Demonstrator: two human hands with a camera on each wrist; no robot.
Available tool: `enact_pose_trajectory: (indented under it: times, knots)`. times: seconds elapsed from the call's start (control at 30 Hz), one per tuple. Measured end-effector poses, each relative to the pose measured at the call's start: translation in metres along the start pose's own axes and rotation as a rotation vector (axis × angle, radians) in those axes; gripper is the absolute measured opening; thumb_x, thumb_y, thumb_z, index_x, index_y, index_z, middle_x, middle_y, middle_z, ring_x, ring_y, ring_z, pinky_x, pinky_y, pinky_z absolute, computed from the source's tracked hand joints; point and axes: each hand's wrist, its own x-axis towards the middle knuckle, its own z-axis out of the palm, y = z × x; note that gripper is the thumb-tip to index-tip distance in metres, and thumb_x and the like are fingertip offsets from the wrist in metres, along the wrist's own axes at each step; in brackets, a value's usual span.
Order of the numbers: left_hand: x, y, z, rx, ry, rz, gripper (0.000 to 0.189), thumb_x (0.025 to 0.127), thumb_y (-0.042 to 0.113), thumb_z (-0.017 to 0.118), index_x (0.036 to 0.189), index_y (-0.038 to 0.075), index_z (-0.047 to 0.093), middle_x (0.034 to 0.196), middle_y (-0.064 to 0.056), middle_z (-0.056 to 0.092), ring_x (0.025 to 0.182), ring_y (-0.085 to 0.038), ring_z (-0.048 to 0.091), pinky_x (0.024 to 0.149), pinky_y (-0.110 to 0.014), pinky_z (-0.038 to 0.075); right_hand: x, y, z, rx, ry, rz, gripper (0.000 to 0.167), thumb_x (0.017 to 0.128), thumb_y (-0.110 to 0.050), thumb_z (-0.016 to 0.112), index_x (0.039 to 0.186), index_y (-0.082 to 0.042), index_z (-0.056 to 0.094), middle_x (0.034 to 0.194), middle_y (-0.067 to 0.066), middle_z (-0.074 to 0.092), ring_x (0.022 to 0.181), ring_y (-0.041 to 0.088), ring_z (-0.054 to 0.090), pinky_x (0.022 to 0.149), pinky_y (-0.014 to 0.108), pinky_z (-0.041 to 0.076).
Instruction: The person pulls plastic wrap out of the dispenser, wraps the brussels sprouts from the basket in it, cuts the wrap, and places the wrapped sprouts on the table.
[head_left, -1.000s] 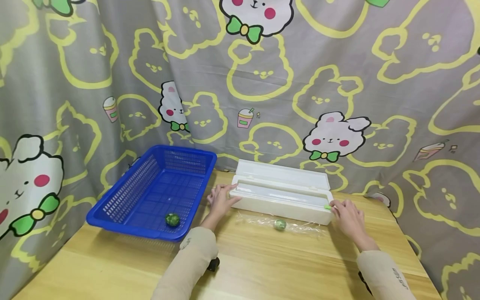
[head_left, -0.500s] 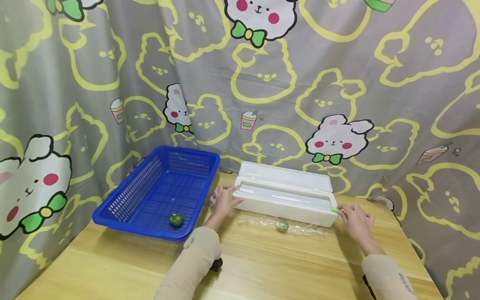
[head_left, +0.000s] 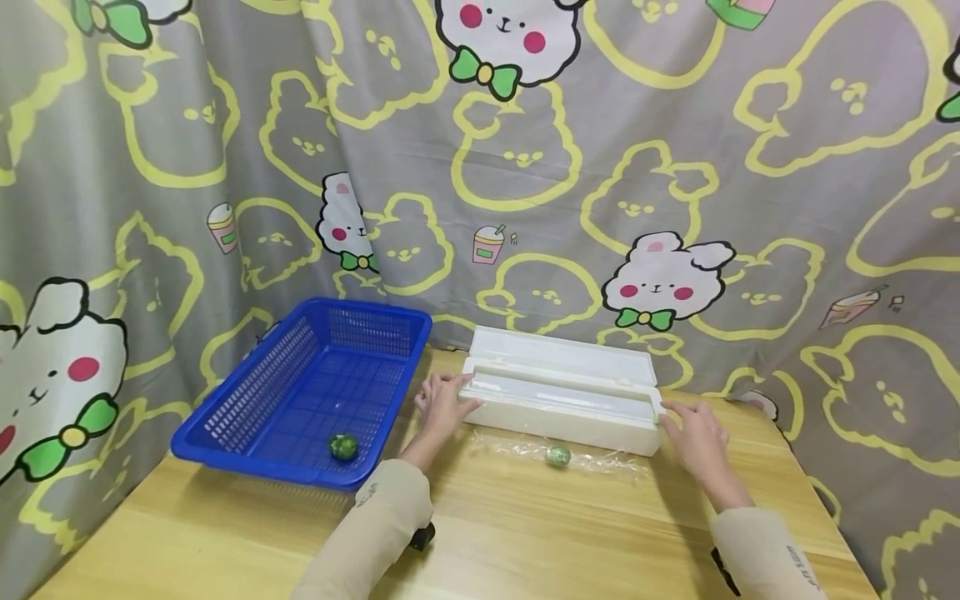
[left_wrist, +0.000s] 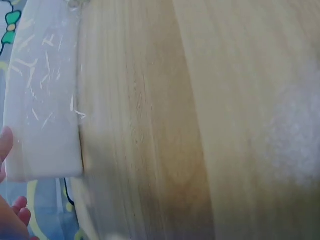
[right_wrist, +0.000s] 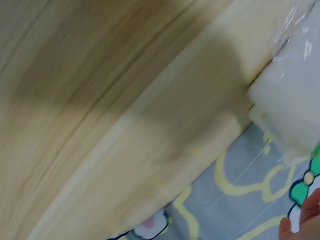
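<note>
A long white cling film dispenser (head_left: 558,421) stands on the table with its lid (head_left: 562,354) tilted back. Its left end is gripped by my left hand (head_left: 444,408), thumb at the front and index finger on top. At the opposite end, the thumb and index finger of my right hand (head_left: 697,429) are at a small green slider (head_left: 657,418). Clear film (head_left: 517,450) hangs over the dispenser's front onto the table, covering a small round green item (head_left: 558,456). In the left wrist view, creased film lies over the dispenser's white side (left_wrist: 45,100).
A blue plastic basket (head_left: 247,468) stands to the left, with one dark green round item (head_left: 343,447) in its near right corner. Behind the wooden table (head_left: 570,542) hangs a grey curtain (head_left: 420,142) with cartoon animals.
The head view shifts slightly. My right hand swings a little outward from the dispenser's right end, then comes back close against it. My left hand keeps its hold; the film and basket stay put.
</note>
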Motion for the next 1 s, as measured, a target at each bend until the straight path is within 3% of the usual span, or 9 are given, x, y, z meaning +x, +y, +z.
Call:
enact_pose_trajectory:
  times: [0.17, 0.3, 0.47, 0.7, 0.87, 1.0]
  knots:
    - [-0.004, 0.007, 0.001, 0.006, 0.035, 0.061, 0.049, 0.073, 0.023, 0.075, 0.120, 0.019, 0.058, 0.118, -0.012, 0.046, 0.110, -0.030, 0.037, 0.089, -0.047, 0.031, -0.001, -0.008, 0.015, -0.001, 0.008, -0.094, 0.030, 0.082, -0.019, 0.066, 0.107, -0.003, 0.063, 0.092, 0.015, 0.049, 0.084, 0.029, 0.045, 0.081, 0.057, 0.023]
    - [-0.006, 0.015, 0.000, 0.025, 0.026, 0.115, 0.028, 0.074, 0.017, 0.073, 0.102, 0.018, 0.068, 0.111, -0.008, 0.050, 0.106, -0.028, 0.038, 0.085, -0.043, 0.033, -0.001, -0.009, 0.021, -0.015, 0.040, -0.117, 0.017, 0.079, -0.013, 0.068, 0.093, -0.005, 0.066, 0.085, 0.008, 0.048, 0.079, 0.026, 0.045, 0.082, 0.057, 0.023]
    - [-0.008, 0.018, -0.001, 0.047, 0.047, 0.138, 0.009, 0.075, 0.016, 0.073, 0.084, 0.016, 0.072, 0.106, -0.005, 0.055, 0.100, -0.024, 0.042, 0.084, -0.041, 0.034, 0.002, -0.010, 0.025, -0.023, 0.113, -0.181, 0.007, 0.074, -0.007, 0.071, 0.079, -0.007, 0.066, 0.082, 0.007, 0.052, 0.080, 0.031, 0.050, 0.083, 0.057, 0.024]
    - [-0.014, 0.015, -0.002, -0.019, 0.075, 0.210, 0.005, 0.072, 0.011, 0.074, 0.074, 0.015, 0.071, 0.097, -0.005, 0.061, 0.095, -0.024, 0.046, 0.079, -0.039, 0.040, -0.002, -0.010, 0.029, -0.017, 0.181, -0.265, 0.014, 0.071, -0.001, 0.072, 0.068, -0.010, 0.062, 0.079, 0.005, 0.052, 0.081, 0.033, 0.050, 0.082, 0.057, 0.025]
    - [-0.020, 0.014, -0.007, -0.103, -0.011, 0.278, 0.004, 0.076, 0.010, 0.070, 0.079, 0.012, 0.070, 0.094, -0.004, 0.064, 0.096, -0.024, 0.052, 0.078, -0.039, 0.045, -0.005, -0.007, 0.025, 0.018, 0.158, -0.293, 0.014, 0.071, -0.002, 0.072, 0.071, -0.011, 0.062, 0.081, 0.005, 0.055, 0.081, 0.029, 0.047, 0.073, 0.050, 0.030]
    - [-0.023, 0.014, -0.014, -0.130, -0.084, 0.302, 0.004, 0.081, 0.010, 0.065, 0.084, 0.009, 0.068, 0.092, -0.005, 0.067, 0.094, -0.025, 0.055, 0.081, -0.040, 0.044, -0.007, -0.008, 0.016, 0.079, 0.014, -0.294, 0.005, 0.077, -0.004, 0.068, 0.076, -0.007, 0.063, 0.083, 0.006, 0.062, 0.080, 0.026, 0.049, 0.069, 0.042, 0.037]
